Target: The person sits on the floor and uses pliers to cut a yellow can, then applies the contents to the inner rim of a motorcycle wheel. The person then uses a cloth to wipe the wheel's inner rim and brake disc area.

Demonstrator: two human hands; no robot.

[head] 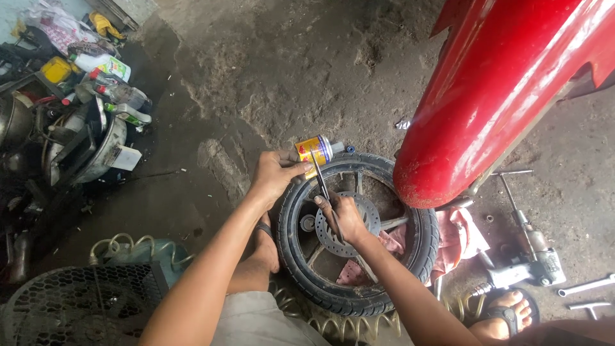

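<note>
— What's in the hands?

— The left hand [274,174] is wrapped around a small can [315,152], fingers curled about its body and thumb along the side. The can lies nearly level at the far rim of the wheel [359,234], its long axis running left to right and slightly up, cap end pointing right, away from the palm.

— How does the can look?

— Yellow, with a red and blue label patch and a pale cap. It sits just above the tyre's top edge.

— And the other hand?

— The right hand [346,216] rests over the wheel's middle, on the brake disc [349,224]. Its fingers are bunched together, pinching a thin dark stick [322,186]. The stick's long axis slants up and a little left, from the disc toward the can; its upper tip ends right by the can.

— What about the wheel itself?

— It lies flat on the concrete floor [307,77], black tyre, dark spokes, a drilled metal disc at the hub. A pink rag [456,236] is tucked under its right side. Right of the wheel lies a power wrench [532,259]; a red fender [500,90] hangs over the wheel's upper right.
</note>
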